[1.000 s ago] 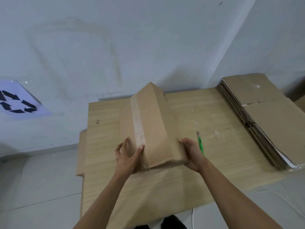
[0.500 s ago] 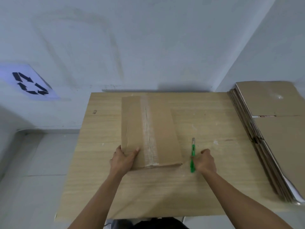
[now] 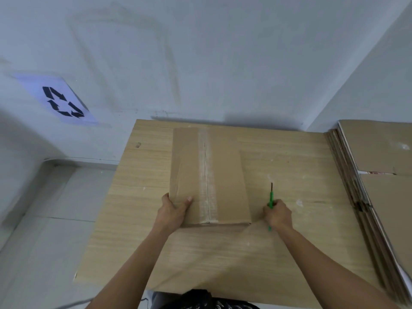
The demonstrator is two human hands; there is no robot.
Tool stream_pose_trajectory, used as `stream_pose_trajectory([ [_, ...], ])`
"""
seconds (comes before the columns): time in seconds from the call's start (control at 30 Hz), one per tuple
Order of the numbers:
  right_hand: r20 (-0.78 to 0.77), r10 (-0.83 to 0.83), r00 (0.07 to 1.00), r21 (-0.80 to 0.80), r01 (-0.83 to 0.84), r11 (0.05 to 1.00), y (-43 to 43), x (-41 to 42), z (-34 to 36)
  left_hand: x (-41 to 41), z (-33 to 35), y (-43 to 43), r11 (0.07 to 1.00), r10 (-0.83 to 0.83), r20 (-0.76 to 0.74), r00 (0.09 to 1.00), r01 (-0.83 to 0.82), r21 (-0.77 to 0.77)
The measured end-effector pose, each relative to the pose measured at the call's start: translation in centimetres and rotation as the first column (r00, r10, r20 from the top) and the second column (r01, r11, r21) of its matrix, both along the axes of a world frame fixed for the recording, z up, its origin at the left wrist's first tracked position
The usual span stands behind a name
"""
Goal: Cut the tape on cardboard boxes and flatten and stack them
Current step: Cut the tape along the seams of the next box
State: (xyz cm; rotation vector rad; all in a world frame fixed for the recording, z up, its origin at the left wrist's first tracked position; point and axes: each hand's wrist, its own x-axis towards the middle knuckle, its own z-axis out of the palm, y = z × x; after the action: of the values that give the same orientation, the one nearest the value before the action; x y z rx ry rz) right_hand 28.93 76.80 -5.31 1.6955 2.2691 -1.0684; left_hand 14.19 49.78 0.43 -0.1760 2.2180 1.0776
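A cardboard box (image 3: 223, 175) sits on the wooden table (image 3: 289, 253), towards its far edge, with the taped seam facing up; the strip of clear tape (image 3: 206, 175) runs straight down the middle of the top face, away from the person. The left hand (image 3: 172, 211) grasps the box's near left corner, thumb laid on top. The right hand (image 3: 278, 214) is curled round a green cutter (image 3: 271, 197) just right of the box, its tip pointing away (whether the tip touches the table is hard to tell from this angle). A stack of flattened boxes (image 3: 383, 197) lies along the table's right side. A recycling sign (image 3: 60, 100) hangs on the wall at left.
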Motion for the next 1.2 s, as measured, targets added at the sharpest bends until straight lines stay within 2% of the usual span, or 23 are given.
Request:
stream_pose_trajectory([
  [0.07,-0.116,-0.067,0.991,0.028,0.070,0.997,1.4,-0.9,0.8,0.3,0.6,-0.2,0.999,-0.040,0.120,0.992,0.044,-0.029],
  [0.13,-0.171,-0.077,0.982,0.094,0.094,0.991,2.9,-2.1,2.4,0.8,1.2,-0.6,0.995,-0.097,0.379,0.920,0.076,0.069],
  [0.17,-0.189,-0.069,0.979,0.128,0.094,0.987,3.7,-2.8,3.5,0.8,1.3,-0.8,0.990,-0.111,0.456,0.883,0.058,0.128],
  [0.2,-0.211,-0.051,0.976,0.166,0.087,0.982,4.5,-3.4,4.5,0.4,1.2,-0.9,0.989,-0.077,0.460,0.885,0.009,0.149],
  [0.27,-0.231,0.022,0.973,0.287,0.046,0.957,5.9,-4.7,6.5,-1.4,0.5,-0.5,0.982,0.132,0.278,0.951,-0.163,0.092],
  [0.33,-0.238,0.130,0.963,0.376,-0.032,0.926,6.7,-5.9,8.0,-3.7,0.4,0.6,0.958,0.271,0.021,0.962,-0.271,0.095],
  [0.4,-0.258,0.259,0.931,0.403,-0.141,0.904,6.7,-7.1,9.1,-5.6,1.0,2.2,0.977,0.211,-0.196,0.958,-0.200,0.075],
  [0.5,-0.216,0.446,0.869,0.409,-0.334,0.849,5.3,-8.5,10.4,-7.8,1.9,4.8,0.996,0.017,-0.373,0.928,-0.047,-0.070],
  [0.6,-0.117,0.605,0.787,0.359,-0.535,0.765,3.0,-10.0,10.8,-9.2,1.4,6.7,0.972,-0.210,-0.424,0.881,0.141,-0.189],
  [0.67,-0.047,0.679,0.732,0.321,-0.633,0.705,1.3,-11.1,10.8,-9.7,0.6,7.4,0.948,-0.292,-0.452,0.843,0.194,-0.252],
  [0.8,0.089,0.784,0.614,0.303,-0.766,0.566,-1.8,-13.4,10.4,-9.1,-0.8,7.6,0.947,-0.262,-0.508,0.820,0.117,-0.299],
  [0.87,0.152,0.820,0.551,0.338,-0.809,0.481,-3.0,-14.7,10.4,-8.3,-1.7,7.4,0.937,-0.280,-0.573,0.770,0.090,-0.337],
  [1.03,0.229,0.879,0.419,0.392,-0.866,0.311,-5.2,-17.7,10.8,-7.6,-2.8,7.2,0.949,-0.209,-0.676,0.706,-0.021,-0.315],
  [1.2,0.239,0.889,0.390,0.397,-0.875,0.277,-5.7,-19.2,10.3,-7.6,-3.1,7.4,0.946,-0.199,-0.672,0.714,-0.039,-0.322],
])
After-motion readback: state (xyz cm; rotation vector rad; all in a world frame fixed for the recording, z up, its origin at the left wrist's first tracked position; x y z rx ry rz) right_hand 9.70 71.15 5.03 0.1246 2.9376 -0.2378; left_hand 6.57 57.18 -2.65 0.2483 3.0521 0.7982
